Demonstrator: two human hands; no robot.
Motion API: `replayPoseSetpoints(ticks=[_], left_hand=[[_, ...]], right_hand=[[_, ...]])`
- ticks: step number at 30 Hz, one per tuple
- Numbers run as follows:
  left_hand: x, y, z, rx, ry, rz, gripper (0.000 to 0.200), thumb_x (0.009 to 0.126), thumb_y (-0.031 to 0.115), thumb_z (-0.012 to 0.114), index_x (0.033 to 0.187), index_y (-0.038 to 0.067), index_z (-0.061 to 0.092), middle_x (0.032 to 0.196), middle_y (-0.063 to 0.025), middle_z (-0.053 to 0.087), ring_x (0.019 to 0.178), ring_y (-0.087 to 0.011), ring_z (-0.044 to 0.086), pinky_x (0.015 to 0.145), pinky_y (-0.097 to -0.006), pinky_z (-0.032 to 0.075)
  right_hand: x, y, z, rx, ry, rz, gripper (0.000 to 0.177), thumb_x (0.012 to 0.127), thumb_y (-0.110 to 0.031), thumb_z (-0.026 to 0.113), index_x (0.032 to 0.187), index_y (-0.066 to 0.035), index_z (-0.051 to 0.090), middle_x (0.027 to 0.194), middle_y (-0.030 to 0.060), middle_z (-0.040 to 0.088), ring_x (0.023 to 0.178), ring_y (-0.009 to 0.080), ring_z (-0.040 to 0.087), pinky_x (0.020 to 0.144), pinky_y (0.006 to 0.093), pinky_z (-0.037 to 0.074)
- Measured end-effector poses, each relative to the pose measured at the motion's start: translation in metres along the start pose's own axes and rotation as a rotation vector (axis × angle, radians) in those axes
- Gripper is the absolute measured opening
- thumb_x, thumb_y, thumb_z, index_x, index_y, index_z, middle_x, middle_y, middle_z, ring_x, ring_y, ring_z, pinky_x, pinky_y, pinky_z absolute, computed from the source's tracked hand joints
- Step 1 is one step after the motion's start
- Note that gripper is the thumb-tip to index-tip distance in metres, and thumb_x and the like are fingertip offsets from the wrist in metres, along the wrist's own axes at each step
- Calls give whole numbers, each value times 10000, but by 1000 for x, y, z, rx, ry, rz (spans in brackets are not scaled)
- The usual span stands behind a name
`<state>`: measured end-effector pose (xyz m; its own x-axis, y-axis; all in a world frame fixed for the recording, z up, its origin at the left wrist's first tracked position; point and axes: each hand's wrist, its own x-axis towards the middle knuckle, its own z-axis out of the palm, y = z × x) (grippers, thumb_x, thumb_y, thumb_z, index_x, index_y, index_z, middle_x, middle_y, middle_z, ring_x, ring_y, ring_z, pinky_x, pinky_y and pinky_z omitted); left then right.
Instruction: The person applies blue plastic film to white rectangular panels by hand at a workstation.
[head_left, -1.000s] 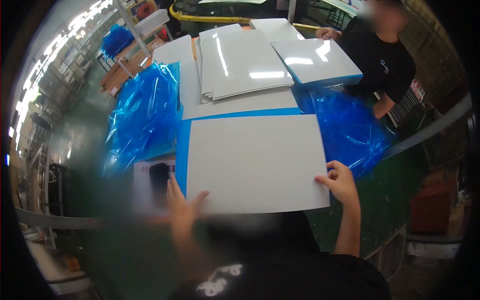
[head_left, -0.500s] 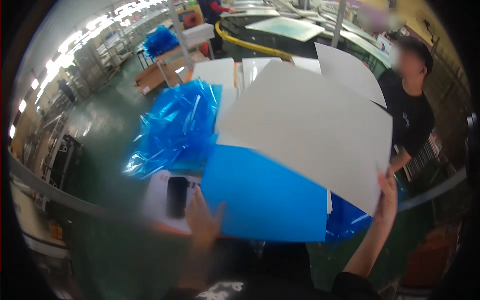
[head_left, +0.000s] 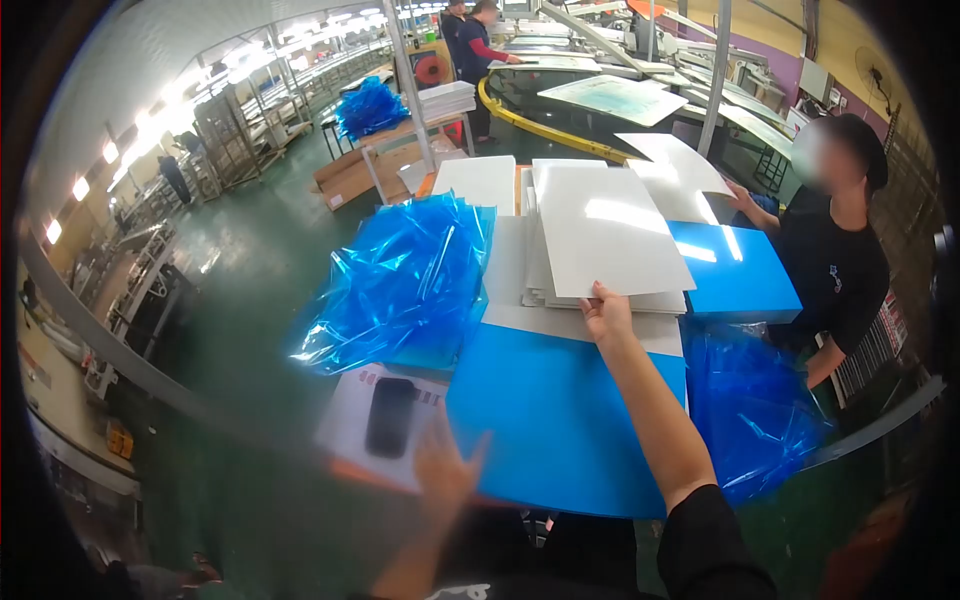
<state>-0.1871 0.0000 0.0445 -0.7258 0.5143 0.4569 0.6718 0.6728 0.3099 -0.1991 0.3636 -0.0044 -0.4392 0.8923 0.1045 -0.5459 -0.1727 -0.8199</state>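
My right hand (head_left: 608,318) pinches the near edge of a white sheet (head_left: 605,225), thumb on top. This sheet lies over a stack of white sheets (head_left: 536,240), slightly askew. Closer to me is a flat blue sheet (head_left: 560,420) on the near part of the table. At its left edge is my left hand (head_left: 447,465), blurred by motion, thumb and fingers apart, with nothing visible in it. Just left of that hand a dark phone-like object (head_left: 391,418) rests on a white printed surface (head_left: 345,425).
Crumpled blue film (head_left: 405,280) is heaped at the left, and more blue film (head_left: 750,410) hangs at the right. A co-worker (head_left: 835,240) in black stands at the right, one hand at another white sheet (head_left: 675,165). Beside it lies a blue-topped stack (head_left: 735,270). A metal post (head_left: 408,85) rises behind.
The large white sheet that my right hand held raised at the right now lies on the white stack, still in that hand. My left hand stays near the blue sheet's left edge.
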Motion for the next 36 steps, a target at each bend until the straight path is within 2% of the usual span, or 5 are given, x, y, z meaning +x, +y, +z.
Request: replayPoseSetpoints(ticks=[17,20,27,31,36], left_hand=[[1,3,-4,-76,-41,-40,802,802,503,650,1368,3,379,1090,-212,575,958,-378,577,788,-468,469],[0,2,-2,-61,-17,-35,798,806,521,627,1369,12,381,1089,-205,578,959,-374,579,781,-458,474],[-2,-1,0,-64,-5,-46,802,804,572,579,1375,45,381,1084,-171,590,955,-358,597,746,-446,492],[-3,1,-1,-64,-27,-82,802,797,585,578,1374,61,389,1099,-164,594,967,-360,600,747,-447,495],[3,4,-6,-84,-77,-106,802,794,586,582,1370,60,397,1135,-170,592,988,-363,599,763,-446,495]], right_hand=[[7,-80,-19,100,-178,877,573,971,-302,414,1311,138,277,1241,336,472,1007,404,619,709,384,610],[9,-80,-35,-620,-891,122,563,980,-354,379,1248,140,404,1123,305,578,939,341,664,637,325,605],[-113,-187,-40,-693,-448,279,390,960,-338,486,999,1,674,934,136,693,780,223,680,673,301,525],[-211,-223,-63,-1238,-157,-229,354,865,-189,624,1117,55,575,1089,182,617,1012,297,587,893,371,455],[-276,-202,-94,-1262,-28,94,680,830,-238,665,1368,32,348,1364,250,417,1262,386,407,1054,422,316]])
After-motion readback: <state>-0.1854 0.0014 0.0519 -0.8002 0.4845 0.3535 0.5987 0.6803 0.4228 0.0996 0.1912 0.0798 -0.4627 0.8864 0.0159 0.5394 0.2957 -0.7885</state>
